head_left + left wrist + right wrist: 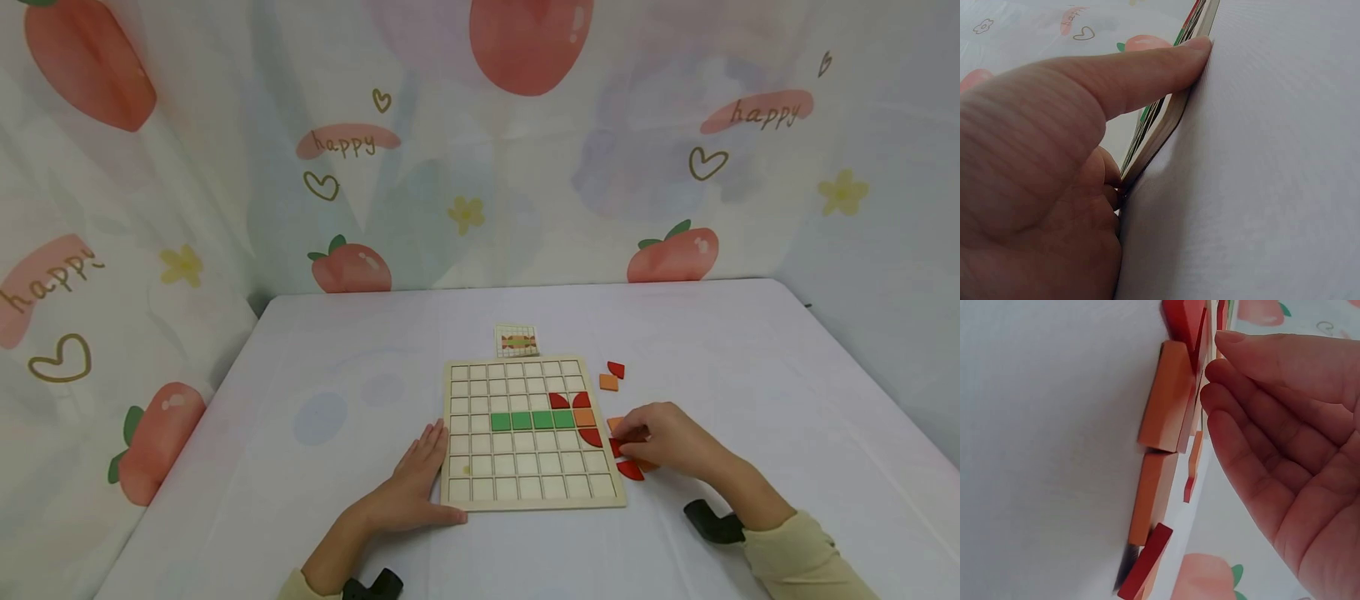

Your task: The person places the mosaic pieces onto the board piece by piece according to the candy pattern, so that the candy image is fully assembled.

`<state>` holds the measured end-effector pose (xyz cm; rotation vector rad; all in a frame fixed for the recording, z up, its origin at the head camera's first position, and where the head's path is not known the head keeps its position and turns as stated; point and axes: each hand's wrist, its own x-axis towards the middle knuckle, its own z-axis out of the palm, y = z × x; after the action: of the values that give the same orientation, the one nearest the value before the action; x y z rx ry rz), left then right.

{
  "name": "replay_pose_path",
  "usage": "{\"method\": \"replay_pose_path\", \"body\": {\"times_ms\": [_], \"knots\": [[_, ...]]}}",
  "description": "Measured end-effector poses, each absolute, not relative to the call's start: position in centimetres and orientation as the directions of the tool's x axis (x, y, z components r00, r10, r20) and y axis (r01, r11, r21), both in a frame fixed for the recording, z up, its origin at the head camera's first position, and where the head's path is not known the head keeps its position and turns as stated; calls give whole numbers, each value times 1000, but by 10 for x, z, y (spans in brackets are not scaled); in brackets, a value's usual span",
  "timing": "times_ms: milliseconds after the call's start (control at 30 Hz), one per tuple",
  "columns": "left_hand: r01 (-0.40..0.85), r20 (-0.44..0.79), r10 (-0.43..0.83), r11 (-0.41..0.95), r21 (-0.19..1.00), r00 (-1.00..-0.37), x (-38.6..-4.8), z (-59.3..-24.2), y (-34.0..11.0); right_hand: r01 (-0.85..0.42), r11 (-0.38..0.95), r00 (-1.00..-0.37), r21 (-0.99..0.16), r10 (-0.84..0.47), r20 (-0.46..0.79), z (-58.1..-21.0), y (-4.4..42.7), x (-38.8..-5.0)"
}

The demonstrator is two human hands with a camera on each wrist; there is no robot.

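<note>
Head view: a gridded board (534, 465) lies between a person's hands, carrying a row of four green squares (522, 421) ending in an orange square (584, 417), with three red pieces (591, 437) about that end, on the side near the right fingers. The left hand (408, 496) rests at the board's left edge, fingers extended, thumb on the near corner. Just off the opposite edge, the right hand (671, 437) is poised at loose red and orange pieces (631, 471), fingers bent; the right wrist view shows a slight gap between thumb and fingertips, nothing seen held. Farther out from those fingers lie a red quarter (617, 369) and an orange block (608, 382). Ahead of both hands' fingers, a card (517, 342) adjoins the board's far edge. White surface (375, 358) surrounds all; beyond hangs a peach-printed cloth (525, 183).
</note>
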<state>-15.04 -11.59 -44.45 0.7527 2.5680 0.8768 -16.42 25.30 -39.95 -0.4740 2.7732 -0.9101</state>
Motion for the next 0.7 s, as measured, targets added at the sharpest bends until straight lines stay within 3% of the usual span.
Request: {"method": "replay_pose_path", "body": {"times_ms": [700], "knots": [[376,-127,574,671,639,-809,-150,-443,-116,-246,808,-944,-536,-325,-56,-402,247,-162]]}}
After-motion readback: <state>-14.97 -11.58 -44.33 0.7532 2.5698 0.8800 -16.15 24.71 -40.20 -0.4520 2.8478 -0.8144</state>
